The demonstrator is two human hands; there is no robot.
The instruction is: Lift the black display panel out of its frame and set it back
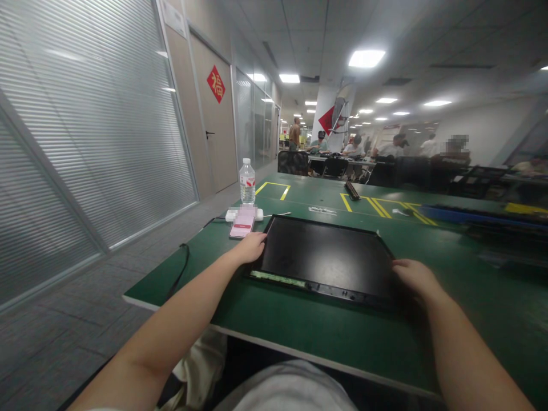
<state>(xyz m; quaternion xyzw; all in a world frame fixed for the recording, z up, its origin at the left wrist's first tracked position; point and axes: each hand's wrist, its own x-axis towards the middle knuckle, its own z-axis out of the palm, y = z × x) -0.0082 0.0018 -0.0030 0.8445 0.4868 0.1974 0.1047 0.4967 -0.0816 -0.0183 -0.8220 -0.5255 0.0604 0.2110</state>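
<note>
A dark display panel (327, 254) in a thin black frame lies face up at the near side of the green table. Along its front edge runs a strip of green circuit board (278, 278). My left hand (252, 248) grips the panel's left edge, with the thumb on top. On the opposite side, my right hand (415, 274) is closed around the right edge. The fingers under the rim are hidden in both hands. Just beyond my left hand lies a phone (242, 224) with a pinkish screen.
A water bottle (247, 182) stands behind the phone beside a white power strip (259, 214). Farther back are a dark slotted bar (351, 191), yellow tape marks (379, 208) and small white pieces (322, 210). A blue tray (462, 214) sits at right. People sit at far tables.
</note>
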